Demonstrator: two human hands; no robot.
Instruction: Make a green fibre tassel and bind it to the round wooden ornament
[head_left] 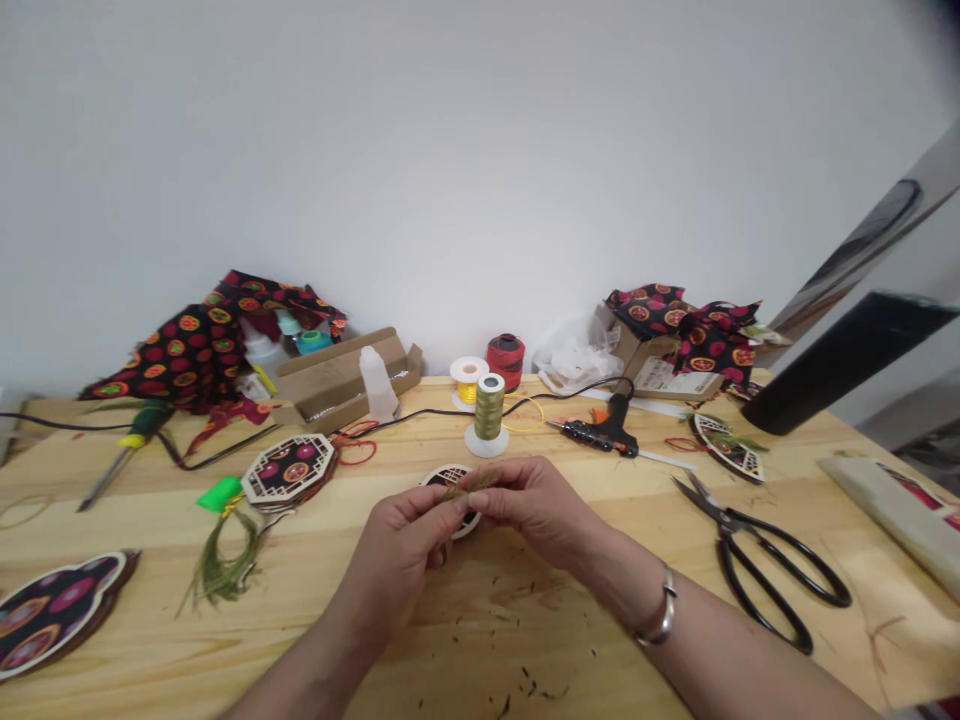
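Note:
Both hands meet at the middle of the table, pinching a short bundle of olive-green thread [484, 482]. My left hand [409, 535] is closed on the bundle's left part, thumb against fingers. From the right, my right hand [536, 505] grips the same bundle between thumb and fingers, with a silver bangle on that wrist. Under the hands lies a round wooden-framed ornament [448, 472], mostly covered by them. Just beyond stands a spool of olive-green thread [490, 410]. To the left, a green thread tassel [225, 560] lies by an octagonal patterned ornament [291, 470].
Black-handled scissors [757, 540] lie at the right, near a glue gun [604, 430] with a cord. A soldering iron [127, 450] rests at the left. Behind are a white bottle [377, 385], a cardboard box [337, 375] and patterned cloth [202, 340]. A dark cylinder [840, 365] stands tilted far right.

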